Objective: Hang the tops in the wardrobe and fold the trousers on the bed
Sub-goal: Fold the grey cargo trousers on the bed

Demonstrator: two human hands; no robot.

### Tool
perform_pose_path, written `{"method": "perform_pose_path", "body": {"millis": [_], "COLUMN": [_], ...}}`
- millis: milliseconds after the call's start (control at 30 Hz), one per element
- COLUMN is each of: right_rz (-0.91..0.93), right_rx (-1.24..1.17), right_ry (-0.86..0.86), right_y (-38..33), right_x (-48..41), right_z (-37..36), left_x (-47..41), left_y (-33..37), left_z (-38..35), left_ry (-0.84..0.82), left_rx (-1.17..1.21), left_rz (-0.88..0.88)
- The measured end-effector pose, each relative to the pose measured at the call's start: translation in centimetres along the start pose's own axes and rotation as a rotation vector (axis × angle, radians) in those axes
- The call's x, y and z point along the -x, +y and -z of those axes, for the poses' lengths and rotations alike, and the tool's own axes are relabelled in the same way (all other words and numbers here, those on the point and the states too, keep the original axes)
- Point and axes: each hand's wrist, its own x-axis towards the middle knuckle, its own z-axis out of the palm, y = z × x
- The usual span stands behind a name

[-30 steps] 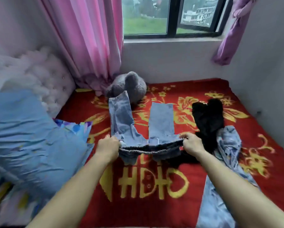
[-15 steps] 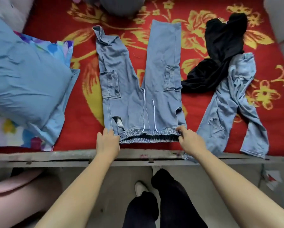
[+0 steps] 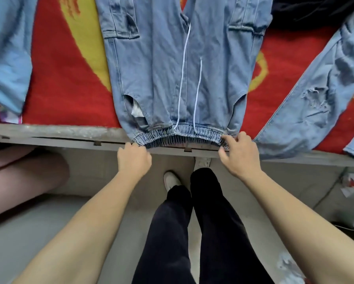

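Light blue cargo trousers lie flat on the red and yellow bed cover, legs pointing away, elastic waistband at the bed's near edge with two white drawstrings over the front. My left hand grips the waistband's left end. My right hand pinches its right end, fingers curled over the elastic. A second pair of ripped light blue jeans lies spread to the right. A black garment shows at the top right.
A blue pillow covers the bed's left side. The bed frame's grey edge runs across below the cover. My legs in black trousers stand on the grey floor. A pink object lies at the left.
The view has tilted down and closer to the bed edge. The trousers have been drawn toward me, so the waistband now overhangs the bed's edge. Both hands still hold its ends.
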Motion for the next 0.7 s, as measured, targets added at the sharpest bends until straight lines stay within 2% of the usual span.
{"method": "perform_pose_path", "body": {"millis": [67,133,233,367,433,500,567,633,700], "right_rz": [0.101,0.189,0.283,0.360,0.375,0.430,0.494,0.479,0.419], "right_rx": [0.029,0.071,0.164,0.239,0.204,0.148,0.107,0.099,0.166], "right_ry": [0.094,0.098,0.054,0.066,0.175,0.310,0.368,0.259,0.004], "right_y": [0.3,0.5,0.5,0.5,0.8,1.4,2.4,3.2,3.2], "right_x": [-0.4,-0.9,-2.3,-3.8,-4.1,-4.0,-3.4,-2.3,-2.0], "right_z": [0.6,1.1,1.0,-0.6,-1.4,-2.2,-2.7,-2.6,-1.9], "left_x": [0.6,0.5,-0.7,-2.4,-2.9,-2.7,-2.1,-1.5,-1.3], "left_y": [1.2,2.1,3.4,4.7,4.5,4.2,3.9,4.1,4.8], "left_z": [0.5,1.3,2.8,3.5,3.4,3.3,2.9,2.4,2.2], "left_ry": [0.214,0.369,0.476,0.429,0.430,0.497,0.563,0.510,0.292], "left_rx": [0.049,0.057,0.010,-0.071,-0.016,0.019,0.031,0.038,0.046], "left_rz": [-0.022,-0.073,-0.135,-0.258,-0.284,-0.273,-0.254,-0.254,-0.241]}}
